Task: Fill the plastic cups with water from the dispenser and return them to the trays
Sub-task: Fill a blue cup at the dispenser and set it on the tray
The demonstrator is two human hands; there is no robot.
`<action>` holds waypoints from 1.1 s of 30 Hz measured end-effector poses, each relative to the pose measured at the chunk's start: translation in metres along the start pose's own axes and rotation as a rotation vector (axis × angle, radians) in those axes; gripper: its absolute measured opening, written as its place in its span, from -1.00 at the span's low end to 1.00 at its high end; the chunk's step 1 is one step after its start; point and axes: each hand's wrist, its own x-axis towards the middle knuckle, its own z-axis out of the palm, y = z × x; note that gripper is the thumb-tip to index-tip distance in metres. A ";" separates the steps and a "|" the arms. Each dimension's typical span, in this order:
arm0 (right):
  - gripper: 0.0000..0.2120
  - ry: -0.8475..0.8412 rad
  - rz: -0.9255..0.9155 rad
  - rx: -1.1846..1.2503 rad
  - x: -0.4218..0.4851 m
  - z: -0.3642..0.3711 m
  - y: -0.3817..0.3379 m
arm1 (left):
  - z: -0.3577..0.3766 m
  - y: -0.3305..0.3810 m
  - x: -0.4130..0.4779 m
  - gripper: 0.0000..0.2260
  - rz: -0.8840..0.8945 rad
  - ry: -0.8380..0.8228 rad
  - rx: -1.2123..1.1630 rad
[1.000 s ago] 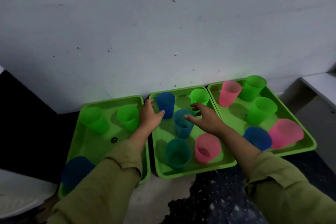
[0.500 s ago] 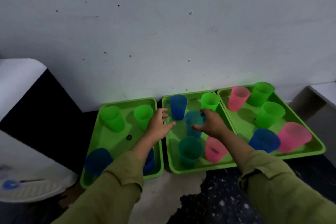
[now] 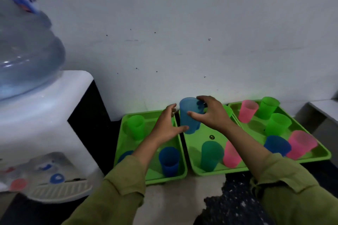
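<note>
My right hand (image 3: 212,113) grips a light blue plastic cup (image 3: 189,115) and holds it lifted above the middle green tray (image 3: 197,139). My left hand (image 3: 167,127) is spread just left of the cup, its thumb near the cup's base, holding nothing. The left tray (image 3: 151,176) holds a green cup (image 3: 136,127) and a dark blue cup (image 3: 168,160). A teal cup (image 3: 211,155) and a pink cup (image 3: 232,156) stand in the middle tray. The white water dispenser (image 3: 42,124) with its big bottle (image 3: 25,56) stands at the left.
The right tray (image 3: 323,154) carries several green, pink and blue cups. The dispenser's blue tap (image 3: 57,178), red tap (image 3: 18,184) and drip grille (image 3: 60,190) sit at lower left. A white wall runs behind the trays. A grey ledge (image 3: 325,107) lies far right.
My right hand has closed round the light blue cup and lifted it off the middle tray. My view has swung left, bringing the dispenser and its bottle into sight.
</note>
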 end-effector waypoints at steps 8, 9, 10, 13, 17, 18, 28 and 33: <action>-0.41 0.041 -0.053 0.142 -0.047 0.044 -0.109 | -0.078 -0.001 -0.079 -0.30 0.092 0.094 -0.158; -0.41 0.037 -0.058 0.155 -0.054 0.051 -0.120 | -0.087 -0.003 -0.091 -0.34 0.094 0.111 -0.181; -0.40 0.026 -0.061 0.169 -0.062 0.058 -0.131 | -0.095 -0.007 -0.103 -0.37 0.089 0.127 -0.205; -0.36 -0.038 -0.058 0.223 -0.085 0.085 -0.161 | -0.123 -0.026 -0.140 -0.39 0.085 0.151 -0.214; -0.47 -0.090 -0.020 0.318 -0.112 0.122 -0.198 | -0.155 -0.064 -0.186 -0.40 0.090 0.169 -0.198; -0.51 -0.100 0.000 0.346 -0.117 0.131 -0.206 | -0.160 -0.073 -0.196 -0.41 0.089 0.171 -0.188; -0.68 -0.281 -0.036 0.184 -0.153 0.228 -0.262 | -0.230 -0.173 -0.279 -0.40 -0.219 0.198 -0.078; -0.71 -0.365 -0.080 0.123 -0.158 0.264 -0.282 | -0.260 -0.210 -0.291 -0.42 -0.369 0.267 -0.013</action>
